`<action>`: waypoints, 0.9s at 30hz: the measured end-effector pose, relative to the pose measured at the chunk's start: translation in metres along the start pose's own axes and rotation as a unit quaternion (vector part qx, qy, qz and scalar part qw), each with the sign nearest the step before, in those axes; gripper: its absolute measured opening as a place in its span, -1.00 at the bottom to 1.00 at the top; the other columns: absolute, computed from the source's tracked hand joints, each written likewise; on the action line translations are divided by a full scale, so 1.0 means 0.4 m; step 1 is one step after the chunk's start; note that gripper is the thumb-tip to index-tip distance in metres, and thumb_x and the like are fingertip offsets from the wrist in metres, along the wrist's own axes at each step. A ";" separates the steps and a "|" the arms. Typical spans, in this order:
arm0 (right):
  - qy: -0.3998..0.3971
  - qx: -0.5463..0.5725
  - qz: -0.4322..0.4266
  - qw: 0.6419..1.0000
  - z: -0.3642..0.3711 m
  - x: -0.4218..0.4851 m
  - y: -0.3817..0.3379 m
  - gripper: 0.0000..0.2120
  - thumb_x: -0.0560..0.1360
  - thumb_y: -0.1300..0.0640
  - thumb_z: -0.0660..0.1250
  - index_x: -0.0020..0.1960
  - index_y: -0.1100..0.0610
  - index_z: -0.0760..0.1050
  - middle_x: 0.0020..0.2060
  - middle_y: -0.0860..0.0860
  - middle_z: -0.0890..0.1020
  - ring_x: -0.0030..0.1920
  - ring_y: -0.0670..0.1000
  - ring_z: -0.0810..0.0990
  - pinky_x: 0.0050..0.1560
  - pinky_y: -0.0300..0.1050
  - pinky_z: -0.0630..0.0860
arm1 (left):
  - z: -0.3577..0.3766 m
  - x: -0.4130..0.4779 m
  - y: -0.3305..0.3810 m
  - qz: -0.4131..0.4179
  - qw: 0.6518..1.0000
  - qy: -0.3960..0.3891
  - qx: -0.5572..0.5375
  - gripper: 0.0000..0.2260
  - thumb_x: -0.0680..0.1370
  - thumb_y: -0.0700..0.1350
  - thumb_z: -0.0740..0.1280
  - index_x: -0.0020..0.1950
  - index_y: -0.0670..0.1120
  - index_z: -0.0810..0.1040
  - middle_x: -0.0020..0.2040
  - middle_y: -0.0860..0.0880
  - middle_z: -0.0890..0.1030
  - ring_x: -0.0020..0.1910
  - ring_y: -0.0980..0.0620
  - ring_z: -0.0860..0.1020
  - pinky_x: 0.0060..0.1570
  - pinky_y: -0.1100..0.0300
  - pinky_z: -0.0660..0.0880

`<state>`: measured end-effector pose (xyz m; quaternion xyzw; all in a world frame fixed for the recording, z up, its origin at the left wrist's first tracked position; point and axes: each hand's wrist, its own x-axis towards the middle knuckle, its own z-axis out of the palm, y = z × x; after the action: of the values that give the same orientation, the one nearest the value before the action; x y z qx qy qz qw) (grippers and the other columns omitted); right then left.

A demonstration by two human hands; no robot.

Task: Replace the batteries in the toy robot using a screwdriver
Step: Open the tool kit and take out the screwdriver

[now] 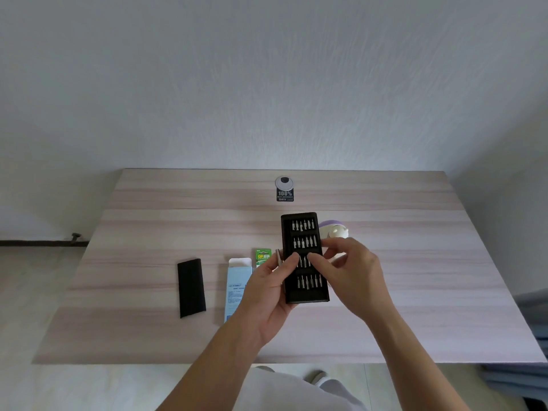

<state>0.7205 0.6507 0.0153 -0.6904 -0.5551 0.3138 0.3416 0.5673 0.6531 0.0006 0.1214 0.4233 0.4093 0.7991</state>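
head view: the left hand [268, 295] grips a black bit tray [302, 232] by its left edge, thumb on the front face, and holds it tilted up above the table [415, 262]; the right hand [353, 274] has its fingertips [314, 259] on the third row of bits; whether they pinch a bit cannot be told; a thin silver rod [278, 258], possibly the driver shaft, shows at the tray's left edge beside the left thumb.

the toy robot [333, 231], white with a purple top, stands on the table just behind the tray and is partly hidden by the right hand; no hand touches it; a green battery pack [263, 256] lies left of the tray, and it cannot be told whether it is opened; judged progress: early, at bit selection; the battery cover, the battery swap and the closing are apparently all left to do.

also on the table: a light-blue box [237, 289] with its flap open, and a black sleeve [191, 287] well to its left; the surface is pale wood-grain laminate with a round cable grommet [284, 183] and a black sticker [285, 194] near the far edge; a plain pale wall [267, 84] rises behind; a light floor [44, 292] shows at left; grey fabric [533, 321] sits at the right margin.
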 end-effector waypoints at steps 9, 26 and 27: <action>-0.003 -0.111 -0.206 0.972 0.001 0.021 0.013 -0.89 0.56 0.09 0.36 0.04 -0.04 0.63 -0.13 -0.15 0.56 -0.25 -0.08 0.55 -0.29 0.06 0.57 | 0.009 -0.035 -0.007 0.039 0.999 0.014 0.021 -0.72 0.58 -0.21 0.36 0.28 -0.20 0.58 -0.01 -0.18 0.71 -0.12 -0.08 0.71 -0.31 0.12 0.63; -0.075 -0.269 -0.255 0.926 -0.040 0.048 -0.015 -0.90 0.55 0.01 0.39 -0.07 -0.05 0.69 -0.16 -0.11 0.62 -0.20 0.10 0.61 -0.32 0.02 0.55 | 0.016 -0.040 -0.021 0.056 0.993 0.051 0.090 -0.83 0.59 -0.23 0.36 0.16 -0.14 0.64 -0.01 -0.14 0.73 -0.06 -0.06 0.71 -0.12 0.04 0.67; -0.084 -0.281 -0.253 0.922 -0.043 0.053 -0.020 -0.89 0.55 0.00 0.38 -0.06 -0.06 0.69 -0.15 -0.11 0.63 -0.17 0.09 0.62 -0.29 0.00 0.55 | 0.016 -0.039 -0.022 0.055 0.993 0.052 0.093 -0.83 0.59 -0.22 0.36 0.16 -0.13 0.64 -0.01 -0.13 0.73 -0.06 -0.05 0.71 -0.14 0.05 0.66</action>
<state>0.7338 0.6705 0.0306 -0.5652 -0.8036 0.1050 0.1537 0.5723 0.6364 0.0088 0.1966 0.4933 0.4170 0.7377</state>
